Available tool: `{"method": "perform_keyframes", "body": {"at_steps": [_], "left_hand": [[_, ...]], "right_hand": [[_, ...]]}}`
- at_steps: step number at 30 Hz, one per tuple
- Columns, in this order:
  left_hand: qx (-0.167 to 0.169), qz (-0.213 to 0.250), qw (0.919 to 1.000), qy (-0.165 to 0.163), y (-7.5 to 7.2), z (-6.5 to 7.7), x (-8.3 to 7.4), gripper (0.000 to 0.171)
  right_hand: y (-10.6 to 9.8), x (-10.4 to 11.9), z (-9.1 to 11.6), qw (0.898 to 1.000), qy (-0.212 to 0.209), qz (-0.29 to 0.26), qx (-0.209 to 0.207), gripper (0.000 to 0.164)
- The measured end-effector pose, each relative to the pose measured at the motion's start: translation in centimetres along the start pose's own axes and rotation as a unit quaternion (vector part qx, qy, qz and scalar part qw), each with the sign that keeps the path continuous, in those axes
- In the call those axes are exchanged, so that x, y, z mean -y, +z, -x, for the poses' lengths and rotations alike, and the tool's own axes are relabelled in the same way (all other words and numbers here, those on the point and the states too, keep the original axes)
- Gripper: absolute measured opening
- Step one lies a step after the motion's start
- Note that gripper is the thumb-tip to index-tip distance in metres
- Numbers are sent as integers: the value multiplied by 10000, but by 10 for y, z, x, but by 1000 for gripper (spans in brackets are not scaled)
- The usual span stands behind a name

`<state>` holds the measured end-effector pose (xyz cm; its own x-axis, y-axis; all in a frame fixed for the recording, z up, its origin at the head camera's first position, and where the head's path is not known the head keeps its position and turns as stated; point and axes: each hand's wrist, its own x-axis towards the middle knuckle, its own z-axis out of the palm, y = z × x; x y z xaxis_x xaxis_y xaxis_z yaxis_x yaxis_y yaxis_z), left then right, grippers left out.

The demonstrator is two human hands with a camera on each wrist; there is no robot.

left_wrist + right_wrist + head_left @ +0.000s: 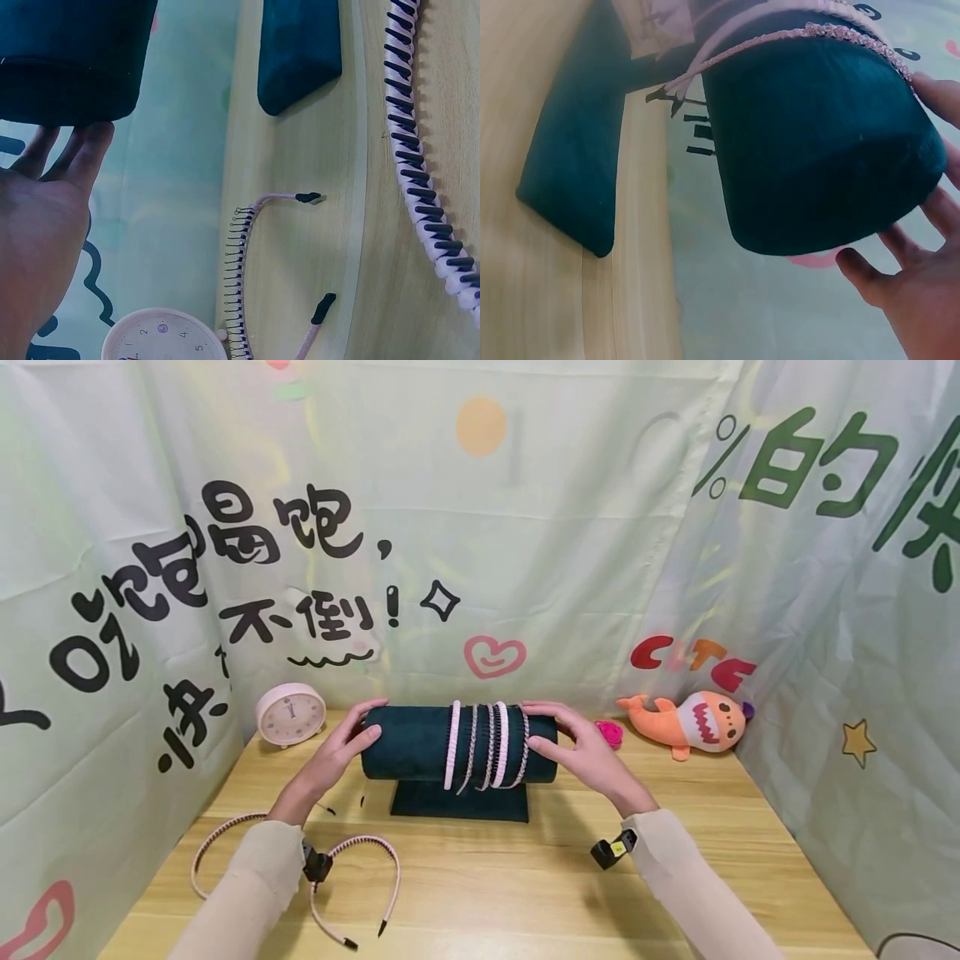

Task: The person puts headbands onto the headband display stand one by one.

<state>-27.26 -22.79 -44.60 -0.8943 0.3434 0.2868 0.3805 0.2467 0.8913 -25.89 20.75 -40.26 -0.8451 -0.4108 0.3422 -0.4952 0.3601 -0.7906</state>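
Note:
A dark green velvet headband stand (412, 743) has a thick horizontal roll above a flat base (459, 802). Several pale pink and braided headbands (453, 747) hang over the roll's middle and right side. My left hand (337, 758) holds the roll's left end, thumb in front and fingers over the top; in the left wrist view, its fingers reach up to the roll's end (71, 94). At the other end, my right hand (588, 756) holds the roll between thumb and fingers. Its fingers spread around the end cap (840, 195) in the right wrist view.
Two pink-and-black headbands (365, 839) lie on the wooden table (570, 902), partly beneath my left forearm. A pink clock (291, 714) stands at the back left. A pink crocheted flower (610, 734) and an orange plush shark (690, 722) sit at the back right. Printed cloth surrounds the table.

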Motion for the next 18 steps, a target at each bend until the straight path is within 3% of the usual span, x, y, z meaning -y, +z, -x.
{"method": "perform_keyframes", "body": {"at_steps": [18], "left_hand": [[-7, -70, 9999, 76, 0, -1, -1, 53]], "right_hand": [[10, 2, -3, 9996, 174, 114, -190, 47]]}}
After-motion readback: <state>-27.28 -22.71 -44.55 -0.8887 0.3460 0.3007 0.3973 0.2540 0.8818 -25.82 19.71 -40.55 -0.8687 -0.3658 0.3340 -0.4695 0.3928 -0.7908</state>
